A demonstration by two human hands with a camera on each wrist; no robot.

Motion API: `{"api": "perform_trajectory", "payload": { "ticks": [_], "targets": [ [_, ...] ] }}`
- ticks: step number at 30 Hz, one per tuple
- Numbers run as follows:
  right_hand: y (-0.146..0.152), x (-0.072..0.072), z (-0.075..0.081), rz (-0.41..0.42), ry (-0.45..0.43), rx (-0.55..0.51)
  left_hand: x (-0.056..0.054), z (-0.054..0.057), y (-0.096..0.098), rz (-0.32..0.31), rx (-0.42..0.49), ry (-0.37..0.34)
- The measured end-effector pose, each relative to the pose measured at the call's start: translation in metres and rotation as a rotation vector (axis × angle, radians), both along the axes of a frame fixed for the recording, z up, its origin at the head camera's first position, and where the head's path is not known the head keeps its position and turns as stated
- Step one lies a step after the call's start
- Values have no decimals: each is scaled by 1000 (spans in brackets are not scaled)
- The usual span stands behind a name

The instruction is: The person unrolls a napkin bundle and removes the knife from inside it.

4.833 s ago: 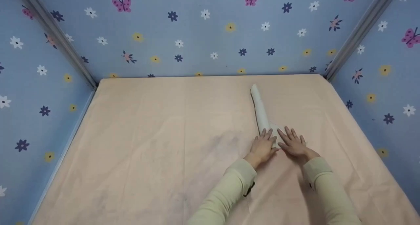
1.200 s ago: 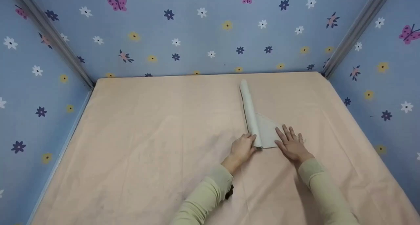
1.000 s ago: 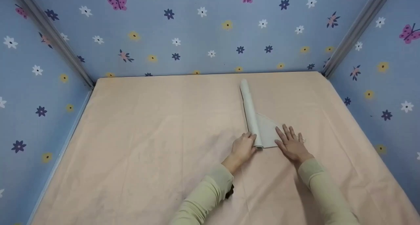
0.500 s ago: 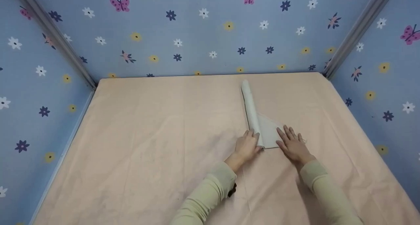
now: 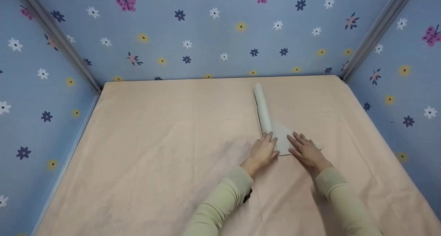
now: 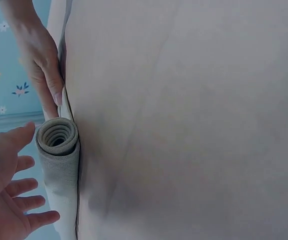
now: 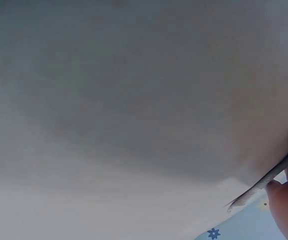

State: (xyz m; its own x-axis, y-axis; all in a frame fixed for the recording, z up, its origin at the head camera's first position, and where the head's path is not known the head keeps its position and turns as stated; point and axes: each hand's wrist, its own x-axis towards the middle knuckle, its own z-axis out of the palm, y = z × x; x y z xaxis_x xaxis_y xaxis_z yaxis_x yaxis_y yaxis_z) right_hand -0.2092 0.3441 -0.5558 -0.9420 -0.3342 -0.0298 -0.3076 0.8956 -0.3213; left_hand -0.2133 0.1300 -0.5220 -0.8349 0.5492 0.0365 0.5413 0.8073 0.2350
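Rolled-up cloth (image 5: 263, 108) has shifted left since the first frame, with more of its flat flap showing. It's pale grey-green woven stuff, a tight spiral at the near end, sitting right of centre on the table's creased peach cover (image 5: 155, 143). Left hand (image 5: 262, 152), fingers spread, hides that end from above; right hand (image 5: 310, 155) lies flattish over the flap. Blue floral walls (image 5: 206, 32) box it in.
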Motion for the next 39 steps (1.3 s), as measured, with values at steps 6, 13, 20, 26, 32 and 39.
{"api": "perform_trajectory", "payload": {
  "ticks": [6,13,20,26,32,39],
  "targets": [
    [0,-1,-1,4,-5,18,-5,0,10,-8,-40,-9],
    [0,-1,0,2,-24,3,-6,-2,21,-15,-106,-2],
    [2,-1,1,12,-24,-2,-5,-3,31,-14,-161,6],
    [2,-1,1,15,-36,-18,-6,-6,33,-5,-187,2],
    [1,-1,-2,7,-17,-27,-6,-12,30,5,-234,15],
    [1,-2,-4,-7,-28,-5,-5,-11,27,30,-259,-3]
  ]
}}
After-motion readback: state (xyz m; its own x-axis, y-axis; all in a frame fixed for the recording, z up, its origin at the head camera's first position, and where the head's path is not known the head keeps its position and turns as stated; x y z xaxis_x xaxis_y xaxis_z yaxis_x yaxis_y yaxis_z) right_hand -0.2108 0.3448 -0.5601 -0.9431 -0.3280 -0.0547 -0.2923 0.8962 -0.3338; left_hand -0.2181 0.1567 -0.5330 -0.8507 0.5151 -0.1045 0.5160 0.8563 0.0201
